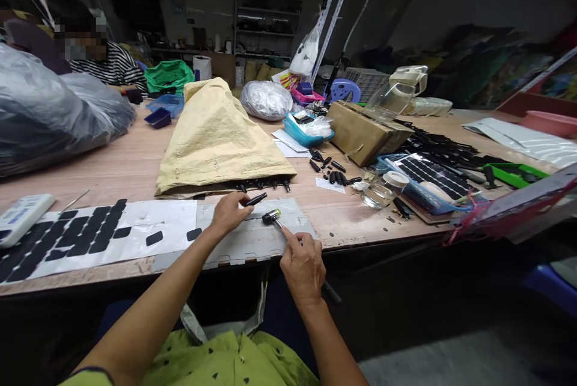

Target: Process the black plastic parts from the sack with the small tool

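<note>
My left hand (231, 213) is closed on a small black tapered cylinder (256, 199), held just above a grey board (288, 217) at the table edge. In my right hand (303, 266) is a small hammer (271, 216) with a dark head and a yellowish face at one end. Its head hovers over or rests on the board, to the right of the black cylinder; I cannot tell which. Beyond my hands lies a yellow woven sack (220, 139), with several black pieces (261, 184) showing at its mouth.
White sheets with black rounded patches (121, 232) lie left, beside a white box-shaped device (24, 217). Right are loose black pieces (338, 178), a cardboard box (367, 130), a clear jar (378, 193) and a blue basket (424, 190). A person in a striped sleeve (117, 64) sits far left.
</note>
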A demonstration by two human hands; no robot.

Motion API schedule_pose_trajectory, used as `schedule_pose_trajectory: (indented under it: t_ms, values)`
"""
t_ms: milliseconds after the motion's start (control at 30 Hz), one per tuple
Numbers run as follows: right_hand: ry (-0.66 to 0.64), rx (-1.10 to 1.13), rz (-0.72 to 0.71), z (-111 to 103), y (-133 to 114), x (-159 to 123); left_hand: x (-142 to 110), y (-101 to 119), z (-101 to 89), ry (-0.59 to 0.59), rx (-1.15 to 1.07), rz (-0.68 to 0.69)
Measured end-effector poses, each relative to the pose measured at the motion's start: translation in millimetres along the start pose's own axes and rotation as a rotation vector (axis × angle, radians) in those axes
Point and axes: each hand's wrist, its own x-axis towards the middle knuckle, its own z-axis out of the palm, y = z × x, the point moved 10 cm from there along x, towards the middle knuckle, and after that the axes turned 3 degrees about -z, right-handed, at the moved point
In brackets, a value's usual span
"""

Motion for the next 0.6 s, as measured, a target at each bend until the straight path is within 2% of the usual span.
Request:
schedule_pose_trajectory:
  t_ms: [67, 167, 300, 467, 600]
  values:
    - [-0.004, 0.017, 0.008, 0.5, 1.8, 0.8, -23.9, -14.4, -13.0, -0.027, -0.022, 0.03]
    - [-0.037, 0.056, 0.049, 4.2, 9.6, 3.0, -48.9, -36.3, -13.5, -0.087, -0.009, 0.033]
    - [-0.093, 0.198, 0.082, 6.4, 12.8, 5.6, -57.5, -44.5, -7.8, -0.073, -0.004, 0.068]
    - [-0.131, 0.523, 0.022, -2.8, -19.1, -0.5, -55.6, -42.5, -7.4, -0.068, -0.018, 0.057]
    - [-0.238, 0.607, -0.044, 2.6, -50.1, -11.7, -55.9, -42.1, -8.0, -0.065, 0.005, 0.054]
